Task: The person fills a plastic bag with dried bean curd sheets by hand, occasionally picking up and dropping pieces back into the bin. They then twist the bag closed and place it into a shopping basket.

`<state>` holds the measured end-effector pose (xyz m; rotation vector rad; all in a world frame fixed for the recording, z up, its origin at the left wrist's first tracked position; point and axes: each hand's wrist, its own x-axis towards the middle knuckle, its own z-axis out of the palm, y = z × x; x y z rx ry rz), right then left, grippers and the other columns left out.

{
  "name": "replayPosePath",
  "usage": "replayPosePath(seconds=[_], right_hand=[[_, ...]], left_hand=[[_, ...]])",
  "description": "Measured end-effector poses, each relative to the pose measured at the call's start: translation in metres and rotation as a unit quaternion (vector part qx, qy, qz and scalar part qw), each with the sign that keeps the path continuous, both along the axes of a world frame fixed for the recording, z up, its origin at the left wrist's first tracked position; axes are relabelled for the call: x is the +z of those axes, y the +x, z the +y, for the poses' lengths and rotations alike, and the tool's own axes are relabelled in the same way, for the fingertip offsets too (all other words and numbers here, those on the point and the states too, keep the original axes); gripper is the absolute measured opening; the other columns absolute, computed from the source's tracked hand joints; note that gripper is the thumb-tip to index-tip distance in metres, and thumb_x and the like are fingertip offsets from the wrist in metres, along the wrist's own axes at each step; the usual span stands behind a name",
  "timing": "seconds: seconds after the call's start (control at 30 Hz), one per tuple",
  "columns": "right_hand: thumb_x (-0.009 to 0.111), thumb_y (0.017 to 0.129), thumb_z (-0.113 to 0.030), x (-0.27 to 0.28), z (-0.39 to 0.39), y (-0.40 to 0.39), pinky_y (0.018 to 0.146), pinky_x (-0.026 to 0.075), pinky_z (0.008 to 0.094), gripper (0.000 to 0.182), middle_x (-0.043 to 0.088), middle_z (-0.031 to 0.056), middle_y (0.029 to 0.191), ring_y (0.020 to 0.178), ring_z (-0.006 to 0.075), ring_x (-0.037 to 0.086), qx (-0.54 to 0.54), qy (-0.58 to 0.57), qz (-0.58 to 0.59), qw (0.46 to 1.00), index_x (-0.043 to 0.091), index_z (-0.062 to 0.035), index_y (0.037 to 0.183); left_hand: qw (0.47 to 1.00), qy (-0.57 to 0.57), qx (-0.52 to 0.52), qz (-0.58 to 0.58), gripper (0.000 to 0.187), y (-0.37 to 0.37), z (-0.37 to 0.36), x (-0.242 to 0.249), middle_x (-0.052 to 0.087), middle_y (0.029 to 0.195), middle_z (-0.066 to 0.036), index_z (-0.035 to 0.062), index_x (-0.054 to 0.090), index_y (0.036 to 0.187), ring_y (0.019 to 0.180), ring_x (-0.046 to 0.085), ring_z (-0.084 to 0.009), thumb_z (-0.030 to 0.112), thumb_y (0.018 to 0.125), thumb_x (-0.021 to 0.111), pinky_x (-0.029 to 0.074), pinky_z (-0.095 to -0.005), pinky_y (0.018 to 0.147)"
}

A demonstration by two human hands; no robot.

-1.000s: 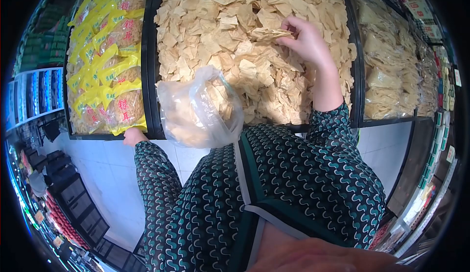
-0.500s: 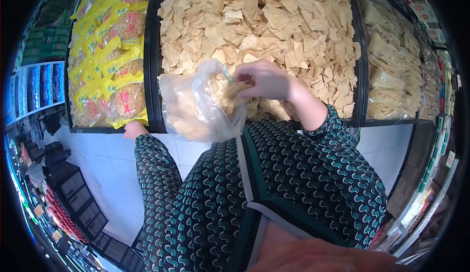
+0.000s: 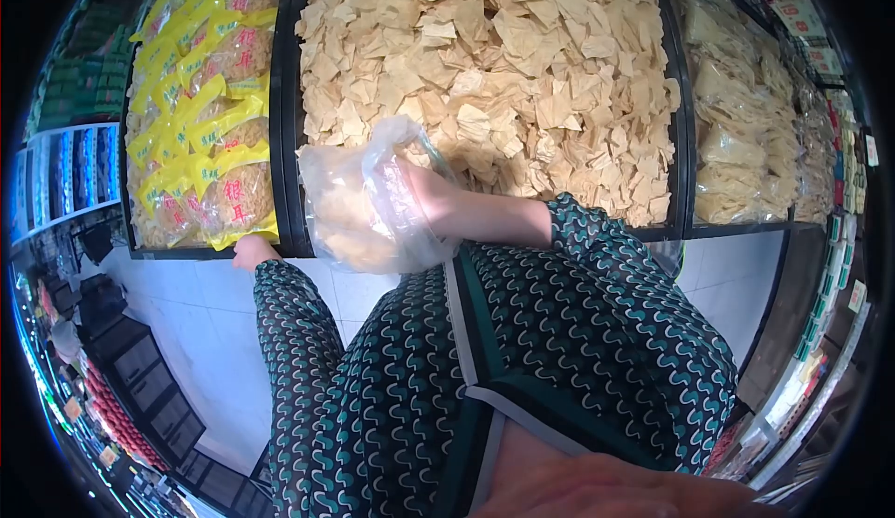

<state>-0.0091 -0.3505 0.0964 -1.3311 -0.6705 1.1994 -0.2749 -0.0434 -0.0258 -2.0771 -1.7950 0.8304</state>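
Note:
A clear plastic bag [image 3: 350,206] with pale dried flakes inside rests at the front edge of the display, against my body. My right hand [image 3: 424,196] reaches into its mouth from the right; the fingers are hidden by the plastic. On the black front rim of the bin, below the yellow packets [image 3: 235,196], lies my left hand [image 3: 252,251], with its fingers curled at the edge and partly out of sight. A wide heap of pale, thin dried flakes [image 3: 522,80] lies behind the bag.
Black dividers [image 3: 291,98] separate the bins. Clear packets of pale dried sheets [image 3: 741,136] fill the right bin. A blue-lit shelf [image 3: 70,178] stands at the far left, and white floor tiles [image 3: 200,331] show below the bins.
My right hand has moved left and down into the bag with the flakes it held above the opening. My left hand stays at the rim.

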Motion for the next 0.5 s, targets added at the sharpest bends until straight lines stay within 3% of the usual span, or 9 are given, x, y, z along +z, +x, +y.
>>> replayPosePath(seconds=[0.03,0.07,0.13,0.2,0.27,0.33,0.37,0.43,0.5], right_hand=[[0.055,0.093,-0.023,0.006,-0.007,0.005,0.086,0.048,0.0431,0.027,0.061,0.0184,0.104,0.093,0.0307,0.059,0.018,-0.018,-0.099,0.995,0.058,0.0017,0.105],[0.056,0.093,-0.022,0.014,-0.013,0.014,0.088,0.048,0.0439,0.027,0.06,0.0192,0.107,0.095,0.0315,0.059,0.056,-0.036,-0.211,0.975,0.058,0.0017,0.105],[0.067,0.081,-0.016,0.009,-0.026,0.036,0.092,0.047,0.0432,0.033,0.06,0.019,0.109,0.1,0.0305,0.059,0.093,0.047,-0.519,0.848,0.057,0.0018,0.107],[0.074,0.072,-0.013,-0.021,-0.047,0.073,0.095,0.046,0.0415,0.047,0.059,0.018,0.115,0.11,0.0299,0.055,0.041,0.073,-0.554,0.829,0.057,0.0004,0.114],[0.079,0.067,-0.017,0.04,-0.044,0.094,0.099,0.042,0.0423,0.06,0.057,0.0153,0.116,0.115,0.032,0.051,0.001,-0.161,-0.591,0.79,0.056,-0.006,0.121],[0.08,0.065,-0.014,0.02,-0.05,0.111,0.099,0.043,0.0433,0.061,0.055,0.0152,0.119,0.116,0.0318,0.05,-0.031,-0.129,-0.635,0.761,0.056,-0.0064,0.122],[0.081,0.064,-0.011,0.011,-0.052,0.117,0.098,0.043,0.0443,0.064,0.054,0.0151,0.122,0.118,0.0315,0.049,-0.064,-0.096,-0.675,0.729,0.056,-0.0068,0.122],[0.081,0.064,-0.012,0.005,-0.053,0.122,0.099,0.043,0.0449,0.064,0.053,0.0149,0.122,0.117,0.032,0.05,-0.043,-0.106,-0.677,0.727,0.056,-0.0095,0.123],[0.081,0.065,-0.013,0.0,-0.053,0.122,0.099,0.042,0.0456,0.064,0.053,0.0148,0.122,0.116,0.0324,0.05,-0.019,-0.114,-0.677,0.726,0.056,-0.0121,0.124]], left_hand=[[1.0,-0.009,-0.009,-0.012,0.029,0.001,-0.003,0.004,0.068,0.105,-0.011,-0.0019,0.062,0.111,0.091,0.068,-0.026,0.014,0.097,0.042,0.047,-0.0362,0.078],[1.0,-0.01,-0.008,-0.012,0.029,0.001,-0.004,0.004,0.068,0.105,-0.011,-0.0019,0.062,0.111,0.091,0.068,-0.026,0.014,0.097,0.042,0.047,-0.0362,0.078],[1.0,-0.006,-0.002,0.014,0.022,0.001,-0.002,0.003,0.069,0.109,-0.009,0.0056,0.067,0.109,0.097,0.067,-0.0247,0.012,0.094,0.054,0.047,-0.0382,0.082],[1.0,-0.001,-0.005,0.018,0.023,-0.004,0.004,-0.007,0.069,0.106,-0.007,0.0065,0.067,0.109,0.094,0.067,-0.0227,0.014,0.095,0.051,0.046,-0.0385,0.079],[1.0,0.003,-0.01,0.022,0.024,-0.004,0.003,-0.011,0.069,0.104,-0.006,0.0074,0.067,0.108,0.09,0.068,-0.0208,0.016,0.096,0.048,0.045,-0.0387,0.075],[0.999,0.025,-0.026,0.037,0.024,-0.001,-0.001,-0.009,0.069,0.103,-0.006,0.0073,0.067,0.11,0.09,0.068,-0.0205,0.017,0.096,0.048,0.045,-0.0387,0.074],[0.999,0.034,0.028,-0.017,0.025,-0.025,0.027,-0.048,0.069,0.103,-0.006,0.0063,0.066,0.11,0.09,0.068,-0.0209,0.017,0.096,0.048,0.045,-0.0384,0.075],[0.982,0.068,0.128,-0.126,0.026,-0.068,0.077,-0.116,0.069,0.103,-0.007,0.0045,0.065,0.111,0.091,0.067,-0.0218,0.016,0.097,0.047,0.045,-0.0379,0.076],[0.995,0.045,0.067,-0.059,0.024,-0.05,0.051,-0.082,0.069,0.105,-0.007,0.0058,0.066,0.11,0.093,0.067,-0.0222,0.015,0.095,0.05,0.046,-0.039,0.076]])
